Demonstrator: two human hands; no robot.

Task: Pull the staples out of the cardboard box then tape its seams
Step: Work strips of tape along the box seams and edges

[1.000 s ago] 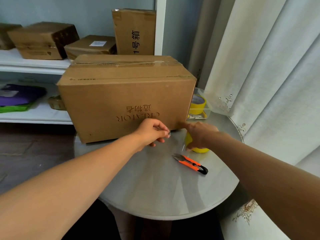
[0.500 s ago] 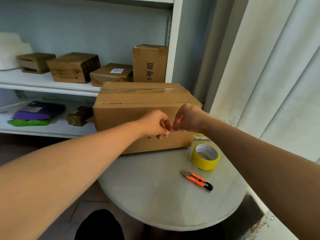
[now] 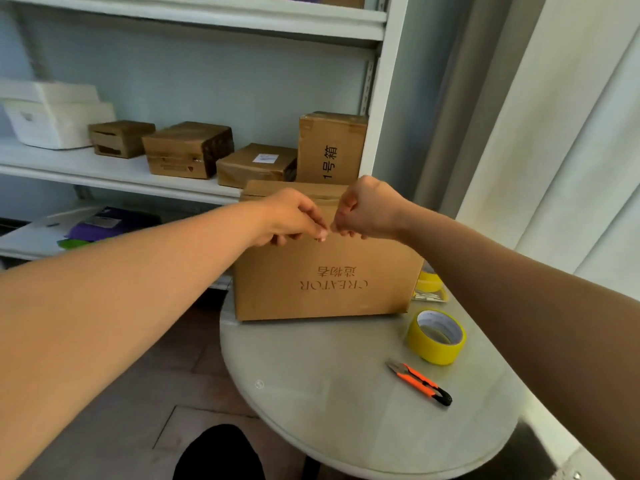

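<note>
A brown cardboard box [image 3: 325, 282] printed "CREATOR" upside down stands at the back of a round grey table [image 3: 346, 393]. A tape strip runs along its top seam. My left hand [image 3: 291, 216] and my right hand [image 3: 370, 209] meet fingertip to fingertip in front of the box's upper front edge. Both have curled fingers and pinch at the same spot. What they pinch is too small to make out. A yellow tape roll [image 3: 436, 337] lies flat on the table to the right of the box. Orange-handled snips [image 3: 420, 382] lie in front of the roll.
A second yellow roll [image 3: 429, 282] sits behind the box's right corner. White shelves behind hold several small cardboard boxes [image 3: 187, 150] and a white appliance [image 3: 52, 116]. A pale curtain [image 3: 571, 133] hangs on the right. Wooden floor lies to the left of the table.
My right hand left the yellow roll on the table and rose to meet my left hand. Both hands moved up from the box's lower front to its upper edge. The view tilted up.
</note>
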